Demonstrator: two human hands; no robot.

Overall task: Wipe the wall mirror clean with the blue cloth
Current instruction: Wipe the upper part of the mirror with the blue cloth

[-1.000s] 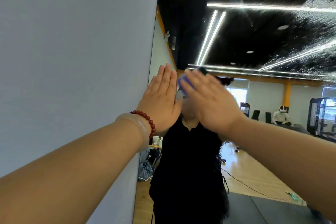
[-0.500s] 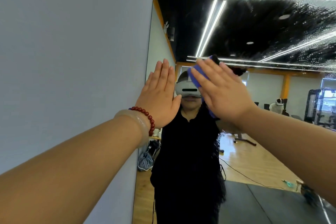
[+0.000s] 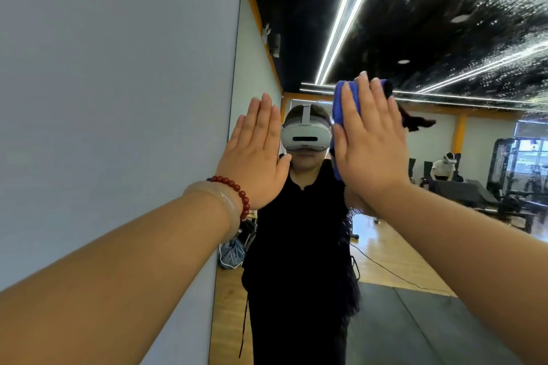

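The wall mirror (image 3: 415,38) fills the right two thirds of the view, with droplets and streaks across its upper right. My right hand (image 3: 367,139) lies flat with straight fingers on the blue cloth (image 3: 341,104) and presses it against the glass at about head height. The cloth shows only along the hand's left and top edges; the rest is hidden under the palm. My left hand (image 3: 255,154), with a red bead bracelet on the wrist, rests flat and open on the mirror right at its left edge, just left of the cloth.
A plain grey wall (image 3: 118,98) takes up the left side, meeting the mirror at a vertical edge. The mirror reflects a person in black with a white headset, a wooden floor, dark mats and gym equipment at the far right.
My right hand has slid the blue cloth up and to the right across the glass. My left hand has stayed flat at the mirror's left edge.
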